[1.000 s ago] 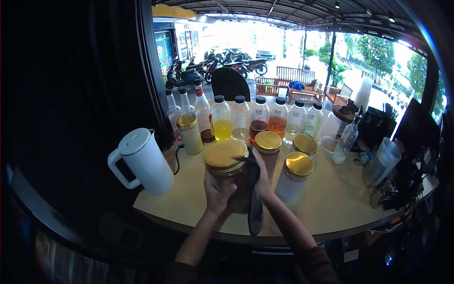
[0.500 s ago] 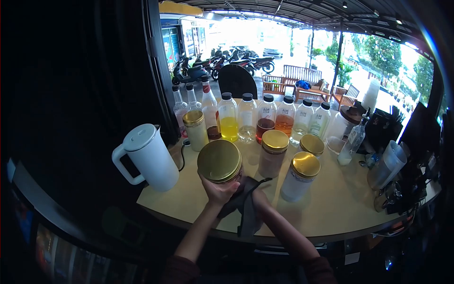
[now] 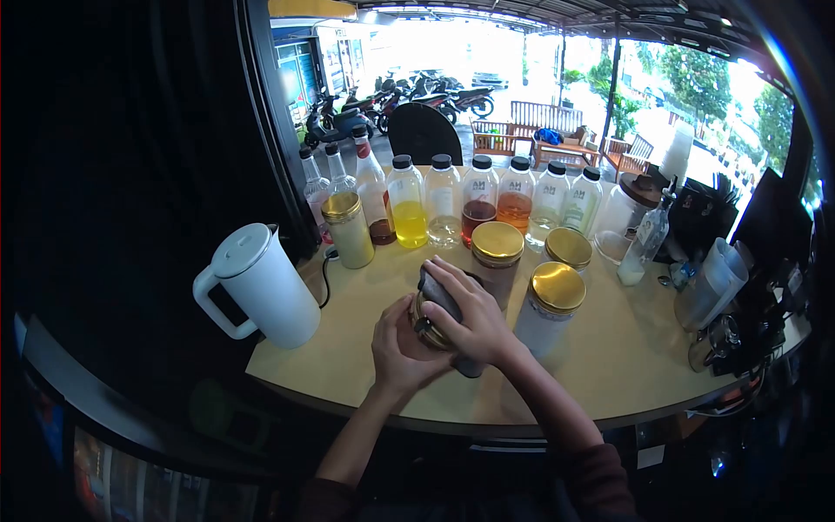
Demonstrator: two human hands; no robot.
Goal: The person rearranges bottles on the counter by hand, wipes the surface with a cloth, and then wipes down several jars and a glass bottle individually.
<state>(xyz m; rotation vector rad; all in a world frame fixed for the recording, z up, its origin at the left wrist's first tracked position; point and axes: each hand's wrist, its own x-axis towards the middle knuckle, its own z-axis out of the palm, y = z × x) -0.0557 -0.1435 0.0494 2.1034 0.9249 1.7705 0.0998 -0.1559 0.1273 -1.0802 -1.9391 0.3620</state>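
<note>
Low over the near part of the table, my left hand (image 3: 397,355) is wrapped round a gold-lidded jar (image 3: 431,336) from the left. The jar is tilted, and most of it is hidden behind my hands. A dark grey cloth (image 3: 438,294) lies across its lid, pressed down by my right hand (image 3: 478,320), whose fingers stretch over the cloth. One end of the cloth hangs below the right palm. Just beyond the hands stands another gold-lidded jar (image 3: 497,247), with two more, a back jar (image 3: 568,249) and a front jar (image 3: 557,291), to its right.
A white pitcher (image 3: 265,285) stands at the table's left end. Along the back runs a row of black-capped bottles, including a yellow one (image 3: 409,222) and a dark red one (image 3: 479,217). A pale-filled jar (image 3: 354,244) is at left; a clear measuring jug (image 3: 713,287) is at right.
The held jar has tipped and come lower, its lid no longer facing up in full view. My right hand has brought the cloth from beside the jar up onto its lid.
</note>
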